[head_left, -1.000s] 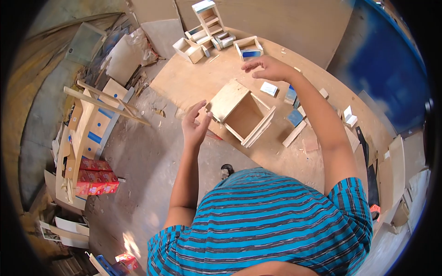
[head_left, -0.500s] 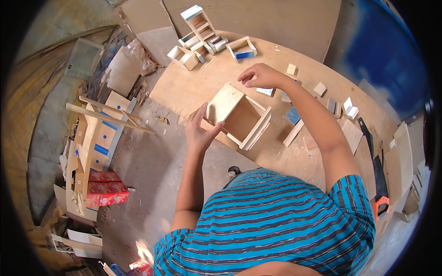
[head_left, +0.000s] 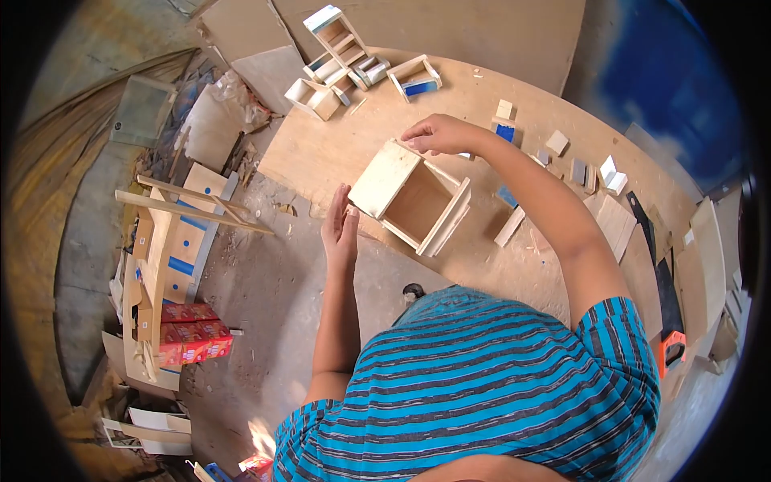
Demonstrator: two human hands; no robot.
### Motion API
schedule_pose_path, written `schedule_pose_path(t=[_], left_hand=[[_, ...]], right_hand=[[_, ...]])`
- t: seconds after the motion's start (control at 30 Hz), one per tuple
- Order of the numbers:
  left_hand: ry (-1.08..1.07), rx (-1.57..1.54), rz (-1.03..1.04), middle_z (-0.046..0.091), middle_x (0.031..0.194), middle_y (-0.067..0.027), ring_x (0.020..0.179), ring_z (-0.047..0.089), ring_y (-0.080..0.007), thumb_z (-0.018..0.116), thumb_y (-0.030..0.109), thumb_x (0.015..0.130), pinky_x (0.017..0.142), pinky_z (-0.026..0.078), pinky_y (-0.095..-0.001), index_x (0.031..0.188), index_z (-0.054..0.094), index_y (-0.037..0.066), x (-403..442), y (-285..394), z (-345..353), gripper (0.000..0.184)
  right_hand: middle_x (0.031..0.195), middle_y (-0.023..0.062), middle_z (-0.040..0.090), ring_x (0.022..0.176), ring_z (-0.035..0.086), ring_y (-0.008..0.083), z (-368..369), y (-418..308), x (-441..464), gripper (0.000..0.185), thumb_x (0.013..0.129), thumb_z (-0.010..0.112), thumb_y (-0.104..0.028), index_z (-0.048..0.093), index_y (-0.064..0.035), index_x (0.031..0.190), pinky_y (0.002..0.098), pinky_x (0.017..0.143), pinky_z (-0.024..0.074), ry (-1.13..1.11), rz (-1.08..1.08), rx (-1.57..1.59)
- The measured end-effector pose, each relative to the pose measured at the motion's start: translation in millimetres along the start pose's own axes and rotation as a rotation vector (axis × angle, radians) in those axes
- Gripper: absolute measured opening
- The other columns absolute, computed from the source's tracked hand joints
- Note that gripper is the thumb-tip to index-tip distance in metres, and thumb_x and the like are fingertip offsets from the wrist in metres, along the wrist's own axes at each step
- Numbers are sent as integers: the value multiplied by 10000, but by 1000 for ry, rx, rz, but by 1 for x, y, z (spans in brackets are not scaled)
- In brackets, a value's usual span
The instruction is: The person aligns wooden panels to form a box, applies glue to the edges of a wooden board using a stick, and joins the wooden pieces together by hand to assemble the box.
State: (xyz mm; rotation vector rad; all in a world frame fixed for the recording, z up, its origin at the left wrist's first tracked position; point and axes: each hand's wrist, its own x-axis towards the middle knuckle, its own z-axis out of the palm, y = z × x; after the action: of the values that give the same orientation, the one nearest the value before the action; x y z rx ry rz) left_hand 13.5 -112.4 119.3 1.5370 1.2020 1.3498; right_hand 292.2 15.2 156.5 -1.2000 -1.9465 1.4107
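Observation:
A small open-fronted wooden box (head_left: 387, 178) sits on the plywood table (head_left: 313, 153) near its left edge, its opening turned toward the lower right. Beside its left corner is my left hand (head_left: 340, 229), palm toward the box, fingers extended and no object held. My right hand (head_left: 438, 134) reaches over the box's far top corner, fingers slightly bent and apart from the thumb, with nothing visible in it. Whether its fingertips touch the corner is hard to tell. Right of the box lies a wooden strip (head_left: 510, 227).
Small wooden furniture pieces (head_left: 341, 44) and a blue-bottomed frame (head_left: 415, 78) stand at the table's far end. Wood blocks (head_left: 556, 143) and an orange-handled saw (head_left: 672, 351) are on the right. Red boxes (head_left: 193, 333) and a wooden frame (head_left: 185, 210) stand at left.
My right hand has moved left to the box's far corner. My left hand has come closer to the box's left side, its fingers now nearer together. The camera view has shifted slightly.

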Motion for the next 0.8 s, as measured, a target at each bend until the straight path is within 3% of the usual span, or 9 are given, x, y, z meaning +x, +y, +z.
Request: schedule_pose_path(t=[0.2,0.5,0.57,0.7,0.8], left_hand=[[3,-27,-100,544,1307,-125,1223,491,-190,520,100,951,1044,349,-315,1344,470,-47,-2,1,-2,423],[20,-4,-123,562,1272,-114,1180,514,-171,522,132,964,1010,378,-297,1325,496,-38,0,-2,0,399],[28,-36,-153,558,1286,-123,1194,509,-179,519,148,970,1009,380,-300,1324,497,-35,1,-2,2,399],[80,-59,-198,523,1345,-118,1238,479,-203,437,306,992,1009,377,-323,1346,488,-2,2,1,3,472],[75,-80,-247,523,1346,-130,1247,480,-226,394,351,1000,1015,371,-333,1352,480,4,5,6,-3,502]], right_hand=[[1134,113,662,992,624,178,3,-1,1,430,878,616,-259,598,-40,1248,325,787,531,-16,-49,-115],[1102,98,667,1007,609,149,1,2,-5,445,851,655,-203,586,-31,1256,283,898,462,36,-97,-121],[1101,130,673,1014,627,198,0,8,-4,463,826,670,-235,600,-50,1245,307,900,470,76,-123,-84],[1098,140,676,1022,637,221,-4,8,-11,471,806,679,-238,607,-64,1237,325,908,479,168,-147,12],[1180,154,637,1094,604,256,1,-8,-25,521,752,695,-207,599,-69,1245,354,958,457,232,-263,-125]])
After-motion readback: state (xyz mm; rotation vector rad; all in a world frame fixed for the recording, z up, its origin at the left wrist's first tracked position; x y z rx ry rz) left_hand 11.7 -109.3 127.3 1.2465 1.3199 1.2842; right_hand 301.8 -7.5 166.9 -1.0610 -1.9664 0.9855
